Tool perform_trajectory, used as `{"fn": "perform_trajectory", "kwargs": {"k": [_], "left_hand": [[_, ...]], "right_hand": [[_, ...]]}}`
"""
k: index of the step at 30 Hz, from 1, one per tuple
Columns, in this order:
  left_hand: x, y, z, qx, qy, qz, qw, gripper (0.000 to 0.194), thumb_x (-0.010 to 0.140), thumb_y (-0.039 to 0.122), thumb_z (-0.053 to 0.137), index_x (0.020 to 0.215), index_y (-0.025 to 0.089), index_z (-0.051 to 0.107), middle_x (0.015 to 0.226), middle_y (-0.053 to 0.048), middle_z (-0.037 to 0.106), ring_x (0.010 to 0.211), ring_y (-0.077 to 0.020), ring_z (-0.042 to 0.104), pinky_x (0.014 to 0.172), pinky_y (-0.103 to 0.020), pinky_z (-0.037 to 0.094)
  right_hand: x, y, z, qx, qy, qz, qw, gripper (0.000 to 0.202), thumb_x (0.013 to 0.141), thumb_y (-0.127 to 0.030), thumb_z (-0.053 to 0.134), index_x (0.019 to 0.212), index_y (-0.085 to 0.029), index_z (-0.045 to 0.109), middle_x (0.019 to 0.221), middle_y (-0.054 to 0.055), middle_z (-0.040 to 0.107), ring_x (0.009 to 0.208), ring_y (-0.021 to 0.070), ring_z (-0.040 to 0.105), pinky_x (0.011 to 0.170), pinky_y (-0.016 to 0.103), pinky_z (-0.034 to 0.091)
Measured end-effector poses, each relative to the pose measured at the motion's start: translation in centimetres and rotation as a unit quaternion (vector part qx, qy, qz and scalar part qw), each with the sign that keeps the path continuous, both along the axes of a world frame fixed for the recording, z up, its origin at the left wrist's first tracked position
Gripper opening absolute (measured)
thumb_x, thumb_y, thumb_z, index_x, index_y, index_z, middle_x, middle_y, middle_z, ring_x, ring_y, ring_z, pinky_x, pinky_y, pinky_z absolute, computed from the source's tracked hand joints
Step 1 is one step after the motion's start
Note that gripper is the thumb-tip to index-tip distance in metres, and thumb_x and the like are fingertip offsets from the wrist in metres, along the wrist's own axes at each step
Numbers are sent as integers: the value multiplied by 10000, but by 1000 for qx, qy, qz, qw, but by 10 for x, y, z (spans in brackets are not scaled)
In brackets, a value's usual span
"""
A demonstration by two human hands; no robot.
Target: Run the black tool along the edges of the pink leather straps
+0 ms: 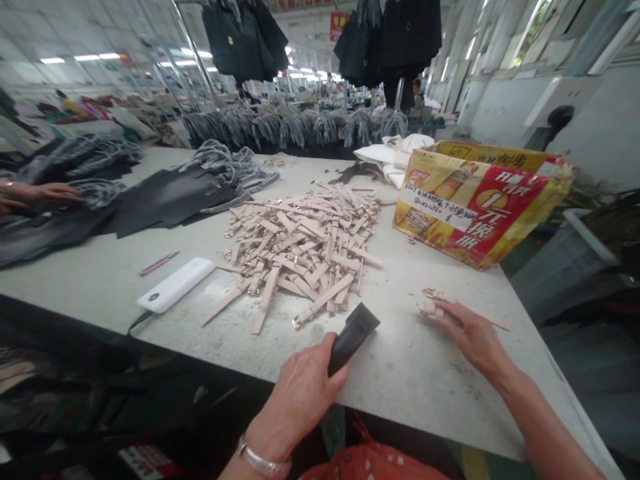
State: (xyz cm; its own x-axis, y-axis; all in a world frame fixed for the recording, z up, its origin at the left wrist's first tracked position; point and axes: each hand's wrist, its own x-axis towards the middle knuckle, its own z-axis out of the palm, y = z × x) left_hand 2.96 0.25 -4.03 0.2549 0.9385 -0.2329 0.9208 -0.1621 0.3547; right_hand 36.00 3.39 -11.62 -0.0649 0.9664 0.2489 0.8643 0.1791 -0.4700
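Note:
My left hand [306, 381], with a bracelet at the wrist, is wrapped round a black strap piece [356, 333] near the table's front edge. To the right, my right hand [470, 337] has its fingers on beige buckle straps [457, 303] with gold-coloured buckles, low over the table. A large heap of similar beige straps [300, 247] lies in the middle of the table, several with buckles showing.
A yellow and red cardboard box [450, 207] stands at the right. At the left are a white power bank [176, 285], a red cutter [159, 263] and black bag pieces [173, 193]. Another person's hand [45, 193] rests at the far left of the table [400, 380].

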Motion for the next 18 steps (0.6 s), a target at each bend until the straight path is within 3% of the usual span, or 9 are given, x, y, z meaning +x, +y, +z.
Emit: {"fn": "perform_trajectory", "kwargs": {"k": [4, 6, 8, 11, 15, 18], "left_hand": [[-29, -6, -2, -11, -3, 68, 998, 370, 853, 406, 442, 1172, 224, 482, 834, -45, 684, 825, -225, 660, 674, -266, 428], [-45, -10, -4, -8, -5, 107, 994, 361, 849, 418, 441, 1158, 239, 495, 800, -34, 682, 789, -228, 665, 654, -265, 427], [-62, -16, -4, 0, -10, 141, 990, 368, 847, 431, 435, 1155, 240, 502, 785, -34, 680, 761, -233, 666, 645, -269, 429], [-83, -26, 0, 18, -23, 184, 983, 394, 842, 447, 431, 1151, 215, 511, 781, -41, 675, 728, -226, 658, 640, -270, 436], [-98, -37, 7, 49, -58, 225, 971, 391, 837, 477, 438, 1109, 213, 533, 742, -8, 654, 673, -193, 635, 623, -252, 436], [-100, -42, 9, 59, -86, 244, 964, 379, 832, 471, 448, 1101, 221, 541, 717, 12, 645, 646, -176, 625, 597, -235, 428]], "right_hand": [[41, 12, -8, 35, -85, -59, 994, 428, 854, -448, 454, 1149, -176, 601, 1087, 124, 643, 979, 276, 595, 835, 411, 471], [44, 11, -10, 69, -133, -79, 986, 478, 853, -451, 441, 1212, -159, 561, 1151, 145, 609, 1049, 304, 557, 869, 459, 446], [32, 2, -14, 94, -172, -52, 979, 508, 871, -442, 409, 1299, -177, 482, 1273, 135, 539, 1175, 315, 476, 938, 502, 388], [-10, -23, -21, 72, -214, 88, 970, 526, 890, -439, 386, 1377, -239, 377, 1391, 73, 440, 1304, 302, 340, 1034, 549, 262], [-84, -65, -21, 40, -189, 192, 962, 659, 881, -420, 432, 1455, -202, 194, 1460, 111, 314, 1335, 308, 288, 1059, 546, 227], [-131, -81, -9, 6, -110, 383, 917, 694, 868, -436, 466, 1457, -200, 186, 1409, 106, 406, 1291, 273, 378, 1083, 485, 244]]}}
